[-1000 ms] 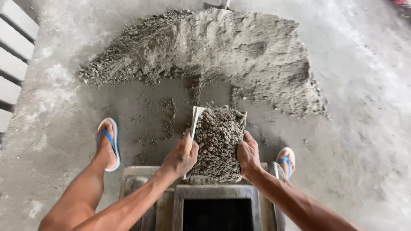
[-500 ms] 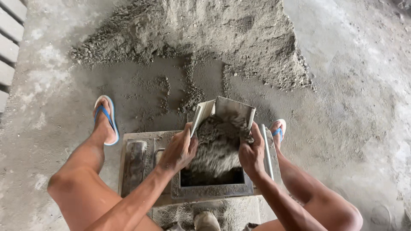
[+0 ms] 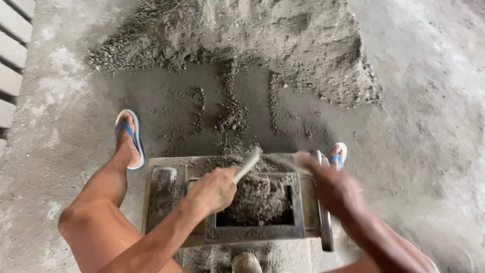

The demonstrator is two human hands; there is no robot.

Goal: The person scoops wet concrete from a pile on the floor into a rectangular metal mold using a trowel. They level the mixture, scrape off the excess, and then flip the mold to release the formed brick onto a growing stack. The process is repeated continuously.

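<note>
Since the earlier frames the metal scoop pan [image 3: 262, 161] has tipped down low over the mould [image 3: 255, 233] & most of its load has dropped in; view has also slid nearer, w/ more of the legs showing.

Hands: 2. Left hand [image 3: 214, 189] has its grip closed round the pan's left edge, fingers wrapped, near-left of the mould opening. Right hand [image 3: 331, 189] is motion-blurred at the pan's right edge; can't tell how tight that grip is, though it seems to be on the pan.

1 mould: dark steel rectangular box frame on the floor, centre near, opening partly filled w/ grey damp mix [image 3: 260, 199]. 1 flat block-shaped piece [image 3: 161, 192] lies on the frame's left side, just beside the opening. 1 round bar handle [image 3: 323, 202] runs near-to-far along the right side.

1 big heap of grey sand-cement mix [image 3: 242, 40] far centre, spreading left to right; loose trails of it run from heap toward the mould.

Feet: 2, each in a blue-strapped flip-flop: left one [image 3: 129, 136] left of mould, right one [image 3: 337, 151] just past its far-right corner, partly hidden.

Far left edge: stacked grey blocks [image 3: 12, 50], abt 5 visible. Concrete floor [image 3: 434, 126] all round, dusty.
</note>
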